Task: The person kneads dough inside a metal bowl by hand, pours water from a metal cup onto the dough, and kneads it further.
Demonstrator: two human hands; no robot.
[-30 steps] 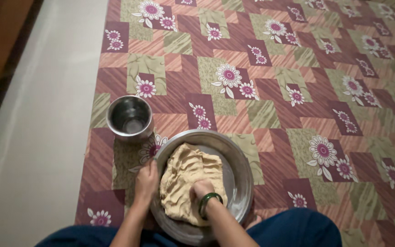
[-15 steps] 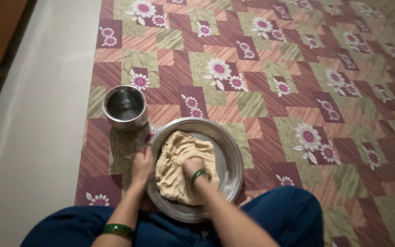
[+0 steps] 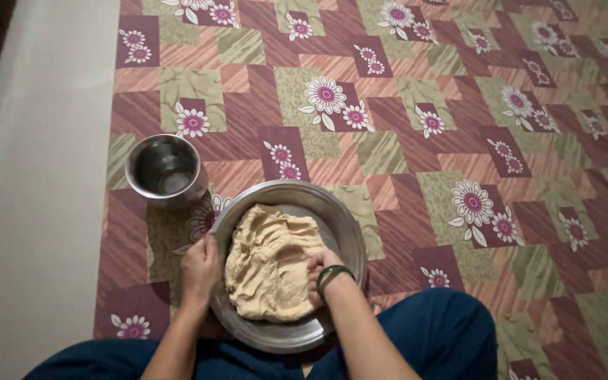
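A wide steel bowl (image 3: 332, 211) sits on the floor in front of my knees. A large tan lump of dough (image 3: 269, 260) fills it. My left hand (image 3: 200, 265) grips the bowl's left rim. My right hand (image 3: 323, 266), with green bangles at the wrist, is closed in a fist and pressed into the right side of the dough.
A small steel cup (image 3: 165, 169) with a little water stands to the upper left of the bowl. A floral patterned mat (image 3: 423, 141) covers the floor, with a bare pale strip (image 3: 36, 176) on the left. My blue-clad legs (image 3: 445, 338) frame the bowl.
My right fist has shifted from the dough's middle to its right edge. The dough looks more spread out. The view has drifted right and slightly down.
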